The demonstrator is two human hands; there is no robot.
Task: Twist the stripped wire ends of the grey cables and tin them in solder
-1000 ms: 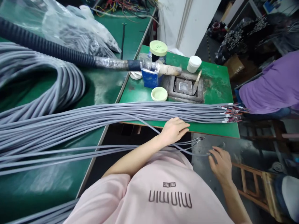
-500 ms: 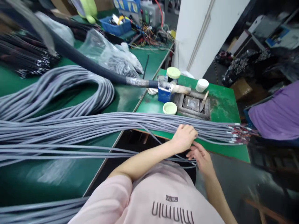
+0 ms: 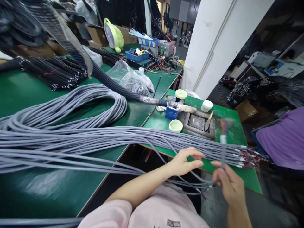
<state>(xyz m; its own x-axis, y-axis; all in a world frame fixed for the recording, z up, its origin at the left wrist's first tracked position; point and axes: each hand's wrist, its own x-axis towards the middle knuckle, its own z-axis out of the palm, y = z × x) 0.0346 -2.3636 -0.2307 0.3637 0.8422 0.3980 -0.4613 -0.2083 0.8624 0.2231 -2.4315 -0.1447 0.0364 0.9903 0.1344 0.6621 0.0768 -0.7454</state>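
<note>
My right hand [image 3: 229, 182] is closed on a grey cable [image 3: 223, 155] in front of the green board. The cable's end stands up above the fingers, with a white band and reddish wires smeared by motion. My left hand [image 3: 187, 161] hovers just left of it, thumb and fingers apart, nothing between them. Behind both hands runs a thick bundle of grey cables [image 3: 142, 134], its stripped, white-banded ends [image 3: 247, 156] at the right edge of the board. A few loose grey cables [image 3: 114, 163] pass beneath my left forearm, their ends hanging near my right hand.
On the green board [image 3: 251, 180] are a square metal pot [image 3: 198, 123] with a spatula [image 3: 209, 121], a blue box [image 3: 171, 111] holding a hose nozzle, a pale dish [image 3: 176, 125] and a white tub [image 3: 206, 105]. A person in a purple shirt [image 3: 282, 139] is at the right.
My hands have moved apart. My right hand has gone right and raised a cable end upright; my left hand has come off the bundle and opened. The view has tilted up.
</note>
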